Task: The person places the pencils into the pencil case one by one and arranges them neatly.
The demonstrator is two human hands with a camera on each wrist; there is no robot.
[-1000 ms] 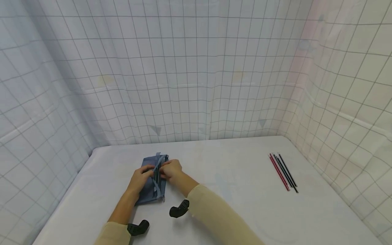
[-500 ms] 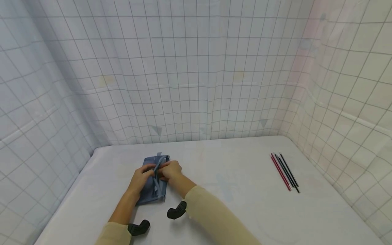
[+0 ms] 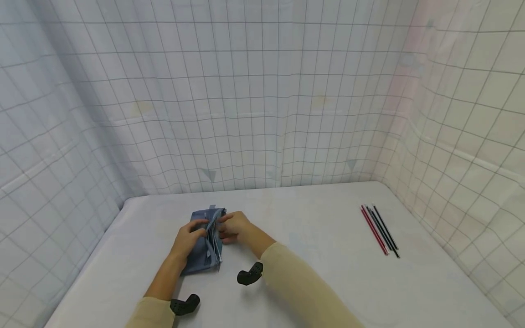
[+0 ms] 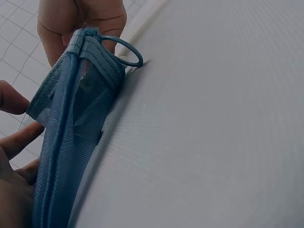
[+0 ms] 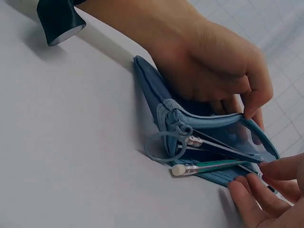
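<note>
– What is seen nearest?
– Pale sleeves (image 3: 303, 287) and two black wrist mounts (image 3: 250, 274) are seen on the near side of the blue zip pouch (image 3: 198, 262), over the white bench (image 3: 320, 218).
– And where is the pouch placed?
– It is laid on the bench with its zip opening spread. A blue ring (image 5: 146, 147) is attached at its near corner, and beside that a green pencil (image 5: 221, 165) is left jutting out, white eraser first.
– How are the hands engaged?
– The pouch's left rim is pinched by the left hand (image 3: 186, 239), its right rim by the right hand (image 3: 239, 228); whether a pencil is also caught there cannot be told.
– Farther off?
– Red and black pencils (image 3: 383, 231) are bunched well to the pouch's right; grid-lined white cloth (image 3: 262, 91) is hung beyond it.
</note>
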